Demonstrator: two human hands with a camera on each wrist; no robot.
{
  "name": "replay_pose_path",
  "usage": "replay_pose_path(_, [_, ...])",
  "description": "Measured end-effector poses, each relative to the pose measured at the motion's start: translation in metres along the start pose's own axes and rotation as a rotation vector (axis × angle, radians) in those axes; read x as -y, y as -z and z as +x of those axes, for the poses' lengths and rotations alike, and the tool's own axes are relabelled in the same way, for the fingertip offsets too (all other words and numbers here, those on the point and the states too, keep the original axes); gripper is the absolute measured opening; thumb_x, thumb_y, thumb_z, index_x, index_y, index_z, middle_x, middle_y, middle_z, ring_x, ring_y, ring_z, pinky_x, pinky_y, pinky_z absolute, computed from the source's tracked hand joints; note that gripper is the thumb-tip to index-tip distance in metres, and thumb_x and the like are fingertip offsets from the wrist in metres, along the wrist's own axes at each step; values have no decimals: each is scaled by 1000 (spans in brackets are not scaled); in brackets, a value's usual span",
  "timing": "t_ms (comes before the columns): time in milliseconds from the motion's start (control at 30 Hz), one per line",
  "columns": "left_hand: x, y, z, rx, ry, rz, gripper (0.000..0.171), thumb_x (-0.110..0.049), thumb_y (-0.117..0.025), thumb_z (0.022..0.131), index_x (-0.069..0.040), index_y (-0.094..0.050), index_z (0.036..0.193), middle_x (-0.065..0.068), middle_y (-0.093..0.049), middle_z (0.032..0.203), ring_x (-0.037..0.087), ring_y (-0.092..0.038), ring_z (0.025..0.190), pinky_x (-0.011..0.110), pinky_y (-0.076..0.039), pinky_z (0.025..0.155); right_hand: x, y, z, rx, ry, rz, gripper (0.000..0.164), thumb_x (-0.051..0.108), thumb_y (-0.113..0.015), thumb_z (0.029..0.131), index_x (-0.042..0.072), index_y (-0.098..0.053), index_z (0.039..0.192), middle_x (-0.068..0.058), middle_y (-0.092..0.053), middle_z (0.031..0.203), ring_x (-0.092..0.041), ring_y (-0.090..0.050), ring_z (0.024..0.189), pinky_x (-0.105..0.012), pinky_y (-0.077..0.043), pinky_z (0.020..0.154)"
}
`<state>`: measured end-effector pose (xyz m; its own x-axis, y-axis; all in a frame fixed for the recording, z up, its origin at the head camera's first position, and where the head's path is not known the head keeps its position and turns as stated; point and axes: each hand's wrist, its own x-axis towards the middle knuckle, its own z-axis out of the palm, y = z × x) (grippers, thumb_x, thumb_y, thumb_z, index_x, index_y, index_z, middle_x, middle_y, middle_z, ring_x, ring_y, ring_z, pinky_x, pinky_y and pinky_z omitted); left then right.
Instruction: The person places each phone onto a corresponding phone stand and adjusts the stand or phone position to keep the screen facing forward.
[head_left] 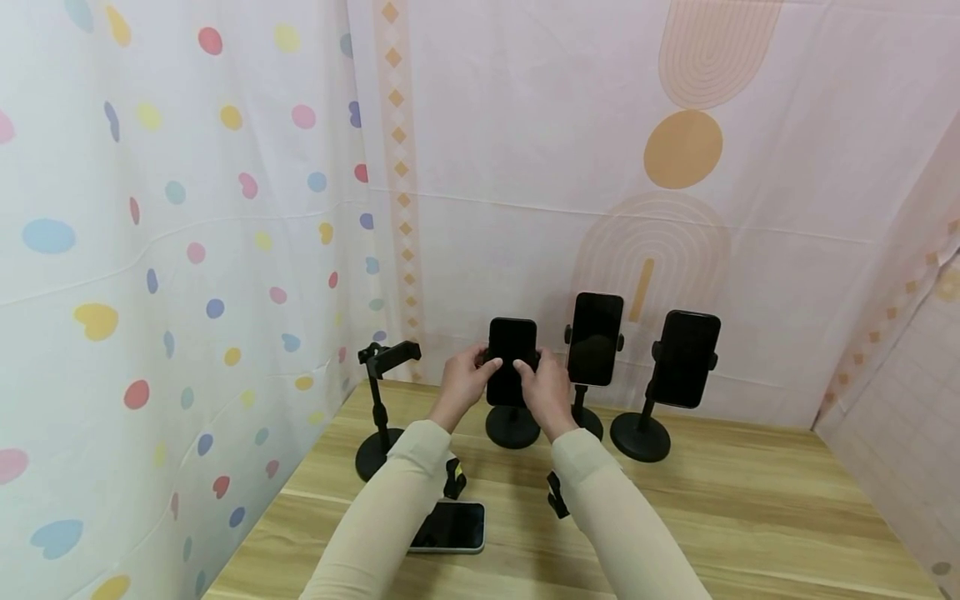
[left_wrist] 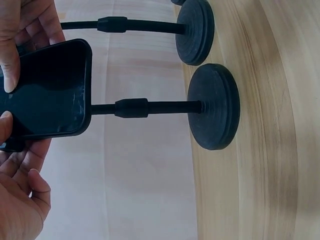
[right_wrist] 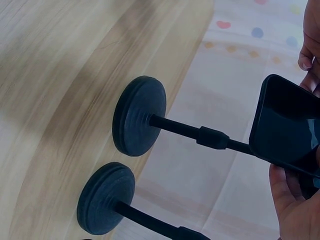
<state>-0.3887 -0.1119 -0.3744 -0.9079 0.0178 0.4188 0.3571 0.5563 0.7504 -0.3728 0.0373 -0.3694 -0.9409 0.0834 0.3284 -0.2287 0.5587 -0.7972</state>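
Observation:
A black smartphone (head_left: 513,350) stands upright at the head of a black phone stand (head_left: 513,427). My left hand (head_left: 467,379) grips its left edge, thumb on the screen and fingers behind. On the opposite edge my right hand (head_left: 546,390) holds the phone the same way. The left wrist view shows the phone (left_wrist: 50,95) from below, the stand's rod running down to its round base (left_wrist: 214,106). A dark clamp part peeks out beside the phone's edge there; most of the holder is hidden behind the phone and fingers.
Two stands to the right carry phones, one upright (head_left: 596,340) and one tilted (head_left: 686,360). A stand with a bare holder (head_left: 396,357) is at the left. Nearer lie another phone (head_left: 454,528) and small black clip-like pieces (head_left: 557,496), partly covered by the sleeves.

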Motion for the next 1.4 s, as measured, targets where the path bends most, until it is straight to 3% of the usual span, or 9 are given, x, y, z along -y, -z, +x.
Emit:
replay_pose_path(267, [-2, 0, 1, 9, 33, 9, 41, -25, -64, 99, -2, -62, 132, 15, -68, 115, 29, -65, 103, 45, -52, 88, 0, 1, 2, 5, -19, -21, 54, 34, -59, 101, 1, -48, 142, -21, -58, 134, -36, -60, 115, -50, -48, 95])
replay_pose_path(733, [-2, 0, 2, -1, 13, 19, 31, -24, -66, 97, -4, -68, 121, 10, -70, 98, 22, -61, 80, 40, -51, 76, 0, 1, 1, 9, -24, -20, 54, 34, -59, 101, 2, -48, 142, -20, -57, 135, -36, -59, 116, -51, -48, 95])
replay_pose_path(1033, [-1, 1, 0, 3, 27, -3, 41, -25, -65, 98, -1, -61, 132, 16, -68, 111, 28, -65, 95, 45, -53, 83, 0, 1, 2, 24, -18, -11, 57, 33, -59, 101, 0, -45, 145, -21, -54, 138, -37, -58, 118, -51, -46, 98])
replay_pose_path(1400, [-1, -1, -1, -4, 10, -27, 30, -21, -64, 99, -5, -66, 124, 11, -69, 105, 26, -65, 90, 43, -53, 78, 1, 3, 0, 23, -33, -15, 55, 33, -60, 101, 1, -46, 144, -21, -57, 135, -37, -58, 117, -52, -46, 97])
